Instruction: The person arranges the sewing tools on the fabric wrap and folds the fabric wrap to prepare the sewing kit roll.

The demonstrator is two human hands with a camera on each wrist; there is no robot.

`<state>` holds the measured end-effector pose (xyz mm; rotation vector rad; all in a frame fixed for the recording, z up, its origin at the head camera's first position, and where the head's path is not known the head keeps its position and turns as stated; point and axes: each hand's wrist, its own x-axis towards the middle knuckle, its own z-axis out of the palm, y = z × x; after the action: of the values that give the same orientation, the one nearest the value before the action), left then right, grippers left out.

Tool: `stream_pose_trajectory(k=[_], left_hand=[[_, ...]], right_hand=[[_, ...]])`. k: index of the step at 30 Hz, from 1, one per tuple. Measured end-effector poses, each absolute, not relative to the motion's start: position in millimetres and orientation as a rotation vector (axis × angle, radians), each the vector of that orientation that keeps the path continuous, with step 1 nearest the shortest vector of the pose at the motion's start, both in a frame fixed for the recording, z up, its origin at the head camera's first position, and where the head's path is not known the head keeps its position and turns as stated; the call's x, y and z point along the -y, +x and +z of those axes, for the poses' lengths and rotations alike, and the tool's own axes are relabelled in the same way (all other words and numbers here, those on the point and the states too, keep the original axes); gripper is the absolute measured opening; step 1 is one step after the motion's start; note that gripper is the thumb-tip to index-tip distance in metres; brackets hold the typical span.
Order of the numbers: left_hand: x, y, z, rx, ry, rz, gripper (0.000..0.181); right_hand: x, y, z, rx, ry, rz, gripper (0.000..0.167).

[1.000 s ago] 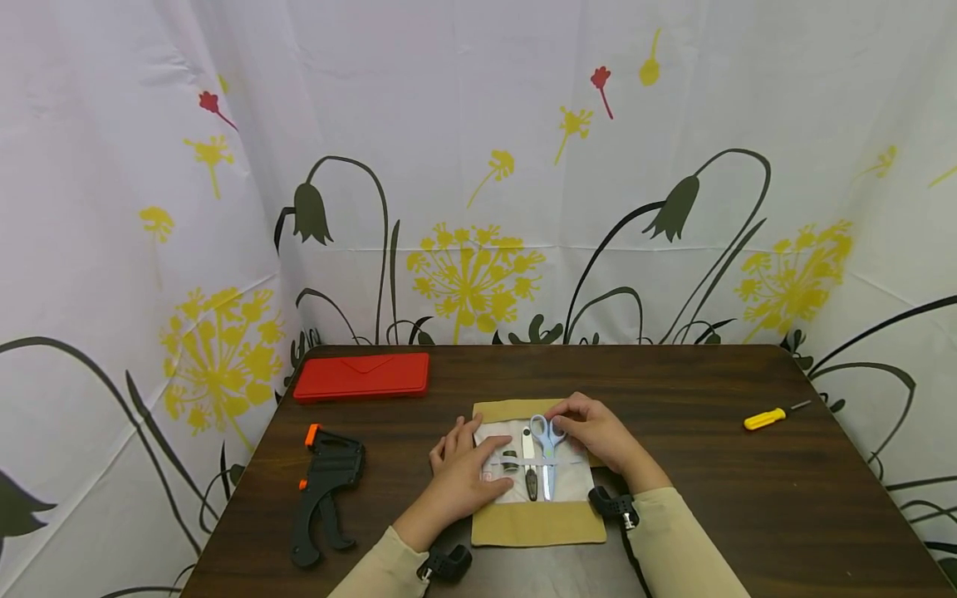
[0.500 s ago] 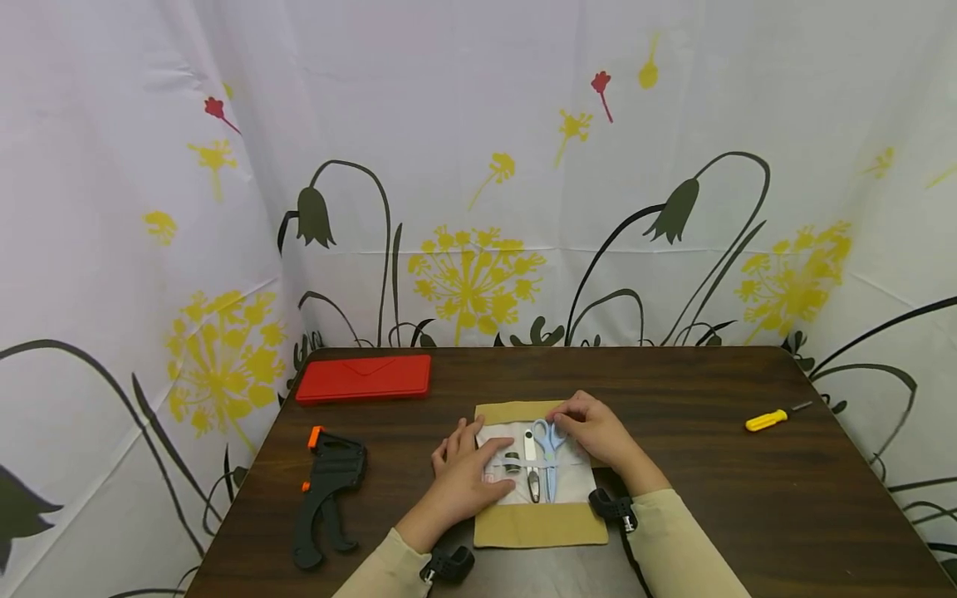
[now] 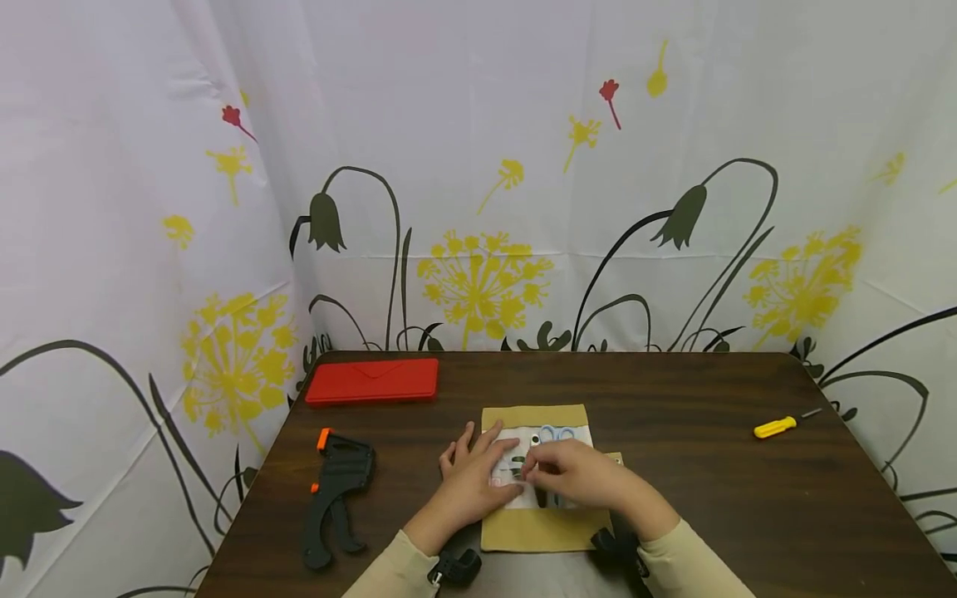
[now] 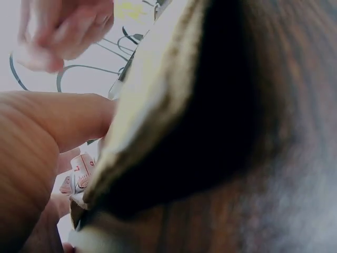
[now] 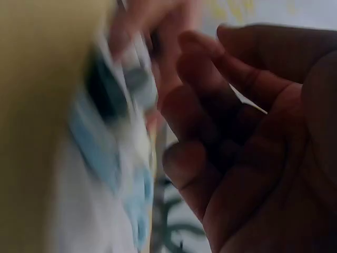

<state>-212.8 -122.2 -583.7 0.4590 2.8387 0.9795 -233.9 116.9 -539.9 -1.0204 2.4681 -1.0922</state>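
Note:
A tan fabric pouch (image 3: pixel 542 531) lies unfolded on the table, its white lining holding small tools under a narrow band. Light-blue scissors (image 3: pixel 557 433) show only their handles in the head view; my right hand (image 3: pixel 576 473) covers their blades. Beside them, a slim white-and-dark tool (image 3: pixel 535 440) is partly hidden. My left hand (image 3: pixel 473 482) rests on the pouch's left side with fingers spread. The left wrist view shows a rolled tape measure (image 4: pixel 82 168) with red markings near that hand. My right fingers (image 5: pixel 184 116) are loosely bent over the pouch, with nothing visible between them.
A flat red case (image 3: pixel 371 382) lies at the back left. In front of it is a black clamp (image 3: pixel 340 490) with orange pads. A yellow-handled screwdriver (image 3: pixel 776 428) lies at the far right. A flower-printed curtain (image 3: pixel 478 166) hangs behind the table.
My right hand has let go of the scissors' handles and moved left and down over the middle of the pouch. The left hand stays on the pouch's left side.

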Motion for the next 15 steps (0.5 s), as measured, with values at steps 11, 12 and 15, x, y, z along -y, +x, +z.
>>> stream_pose_trajectory(k=[11, 12, 15], left_hand=[[121, -213, -583, -2.829, 0.354, 0.976, 0.098], [121, -212, -582, -2.828, 0.355, 0.980, 0.095], [121, -213, -580, -2.831, 0.368, 0.988, 0.085]], right_hand=[[-110, -173, -557, -2.394, -1.514, -0.769, 0.028], [-114, -172, -558, -2.400, -1.511, -0.770, 0.028], [-126, -170, -555, -2.429, -1.460, -0.779, 0.030]])
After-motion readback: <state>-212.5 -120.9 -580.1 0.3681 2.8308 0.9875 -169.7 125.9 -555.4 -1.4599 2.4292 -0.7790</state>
